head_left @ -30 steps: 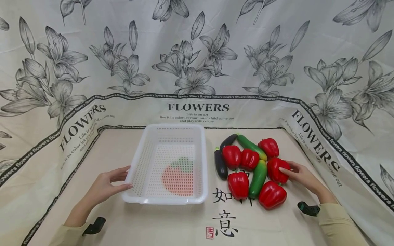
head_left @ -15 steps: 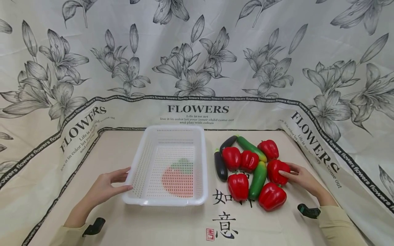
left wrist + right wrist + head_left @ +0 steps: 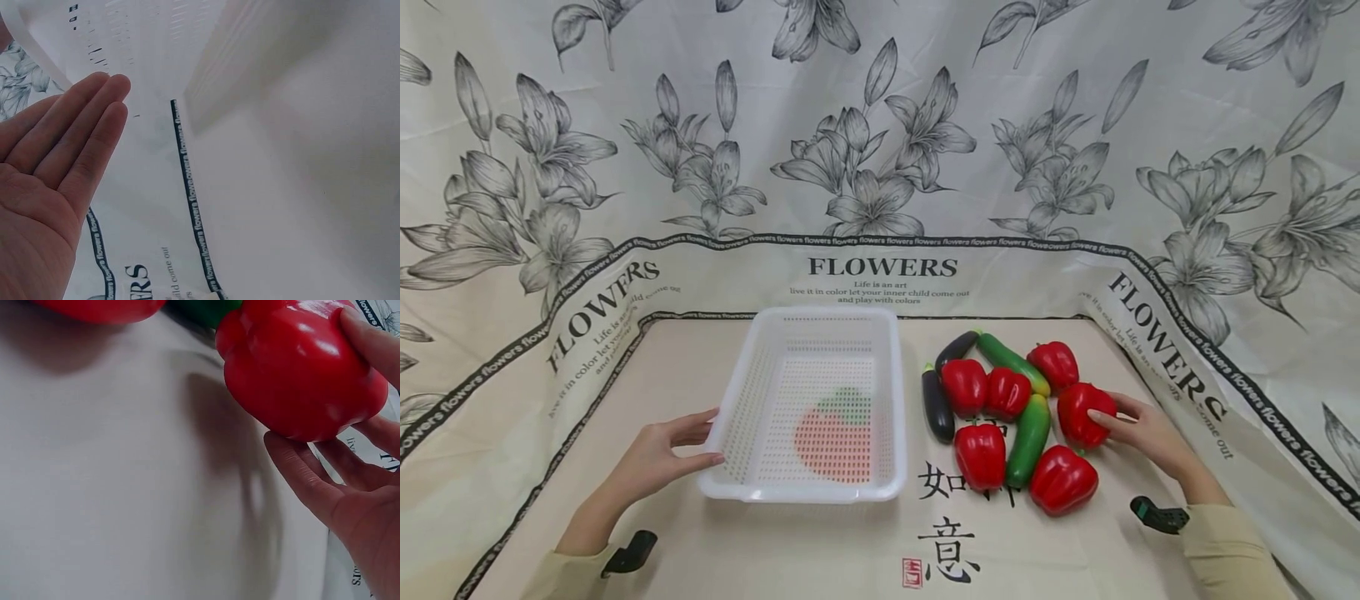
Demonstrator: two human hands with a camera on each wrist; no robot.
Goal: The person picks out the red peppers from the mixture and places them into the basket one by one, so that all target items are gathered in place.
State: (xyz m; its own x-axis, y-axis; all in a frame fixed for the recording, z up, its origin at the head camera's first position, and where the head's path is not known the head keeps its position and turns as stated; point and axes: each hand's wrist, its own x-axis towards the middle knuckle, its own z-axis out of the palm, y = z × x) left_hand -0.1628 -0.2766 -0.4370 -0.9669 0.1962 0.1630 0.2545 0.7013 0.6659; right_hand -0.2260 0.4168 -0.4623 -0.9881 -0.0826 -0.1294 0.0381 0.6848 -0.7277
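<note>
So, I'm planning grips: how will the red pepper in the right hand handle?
The pepper may be slippery, being glossy. Probably stiff: no dent shows where the right hand grips. Its rounded sides may let it roll.

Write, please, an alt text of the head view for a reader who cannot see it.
A person's right hand grips a red bell pepper beside five other red peppers, two green zucchini and two dark eggplants on a pale table. The left hand is at the left side of a white perforated basket; flower-printed cloth hangs behind.
</note>
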